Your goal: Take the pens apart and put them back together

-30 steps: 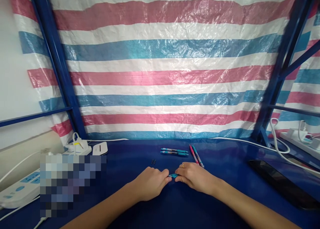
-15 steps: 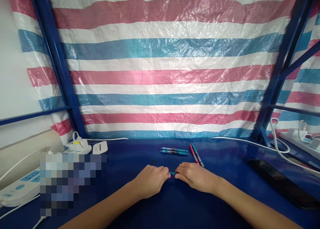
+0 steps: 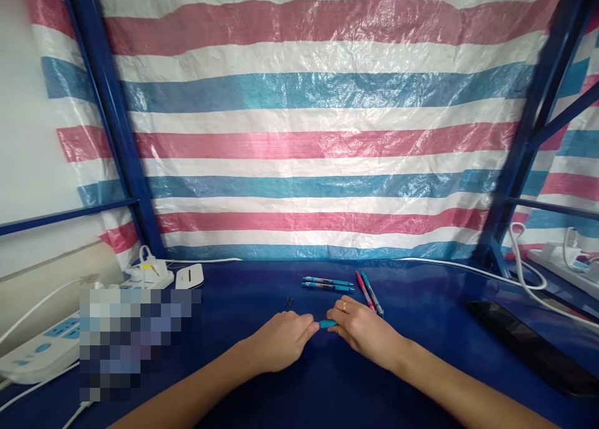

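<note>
Barely legible: tiny black bits (image 3: 289, 302) beyond left hand (image 3: 279, 341)

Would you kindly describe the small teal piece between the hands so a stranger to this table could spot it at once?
Below the striped tarpaulin, follow the dark blue tabletop to the two hands. The teal piece lies between the fingertips of the left hand and the right hand. Unlike the long pens beyond it, it is short and plain teal.

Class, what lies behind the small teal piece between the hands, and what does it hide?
Behind the small teal piece, on the blue table top, lie two pens and two small dark bits. What is beneath it is hidden.
</note>
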The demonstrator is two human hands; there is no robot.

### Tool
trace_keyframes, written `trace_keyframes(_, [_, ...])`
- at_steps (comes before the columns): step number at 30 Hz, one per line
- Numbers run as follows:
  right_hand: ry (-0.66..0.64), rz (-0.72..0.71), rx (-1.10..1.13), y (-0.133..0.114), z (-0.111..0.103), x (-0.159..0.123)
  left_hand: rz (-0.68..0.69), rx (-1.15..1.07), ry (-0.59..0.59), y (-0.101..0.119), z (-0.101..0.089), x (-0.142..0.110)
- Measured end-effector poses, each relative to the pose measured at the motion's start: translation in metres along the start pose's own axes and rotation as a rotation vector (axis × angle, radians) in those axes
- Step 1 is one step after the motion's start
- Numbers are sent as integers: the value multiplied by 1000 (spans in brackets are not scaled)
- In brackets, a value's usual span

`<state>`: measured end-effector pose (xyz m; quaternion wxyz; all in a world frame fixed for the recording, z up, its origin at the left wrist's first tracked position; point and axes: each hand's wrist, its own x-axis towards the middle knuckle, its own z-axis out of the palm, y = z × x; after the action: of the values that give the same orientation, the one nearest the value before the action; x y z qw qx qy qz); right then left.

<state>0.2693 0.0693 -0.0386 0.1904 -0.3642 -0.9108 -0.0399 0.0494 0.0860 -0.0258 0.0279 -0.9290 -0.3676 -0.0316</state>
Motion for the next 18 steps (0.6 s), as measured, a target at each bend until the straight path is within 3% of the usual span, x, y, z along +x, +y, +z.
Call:
trace_keyframes(3, [29, 31, 45, 2, -4, -1, -14, 49, 29, 0, 0, 1])
trace_keyframes(9, [-114, 25, 110, 5, -7, -4, 29, 103, 1, 3, -1, 1])
trace_keyframes(18, [-99, 49, 184, 2, -10, -6, 24, 143, -3, 4, 0, 1])
